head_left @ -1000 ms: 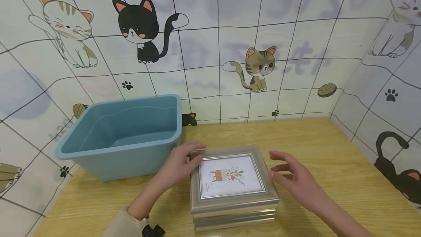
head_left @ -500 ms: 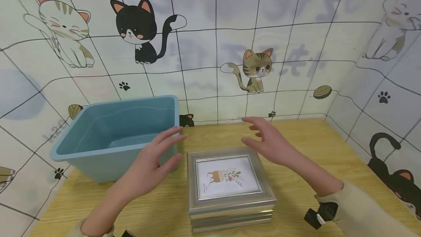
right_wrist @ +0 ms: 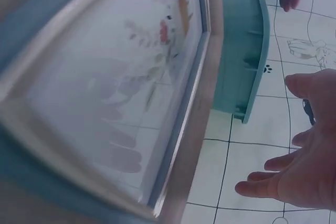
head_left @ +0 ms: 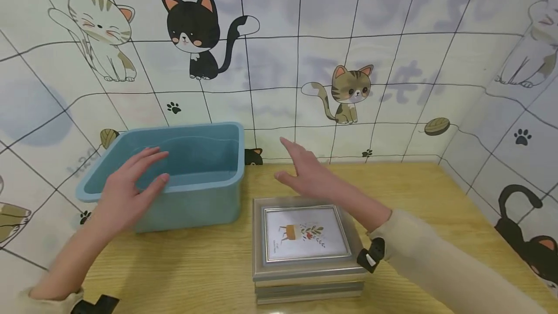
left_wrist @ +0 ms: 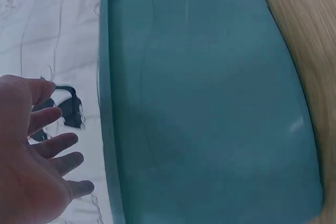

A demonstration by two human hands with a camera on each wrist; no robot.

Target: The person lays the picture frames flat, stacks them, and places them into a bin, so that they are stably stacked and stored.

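In the head view my left hand (head_left: 126, 193) hovers in front of the blue plastic tub (head_left: 192, 207), its fingers spread and holding nothing. My right hand (head_left: 309, 171) is raised above the far edge of a stack of picture frames (head_left: 307, 268), with thumb and fingers apart and nothing between them. The top frame is silver, with a plant-in-a-pot print (head_left: 302, 234) under its glass. In the left wrist view the tub's side (left_wrist: 210, 108) fills the middle, beside the left hand (left_wrist: 37, 150). The right wrist view has the picture frame (right_wrist: 121, 82) close up and the right hand (right_wrist: 299, 156) apart from it.
The tub stands at the back left of a wooden table (head_left: 209, 265), near a wall (head_left: 279, 62) covered with cat-patterned sheeting. Another patterned wall (head_left: 519, 110) rises at the right.
My left hand has left the frame stack and moved left to the tub. My right hand has lifted from the stack's right side and moved leftward over its far edge. The stack stays put.
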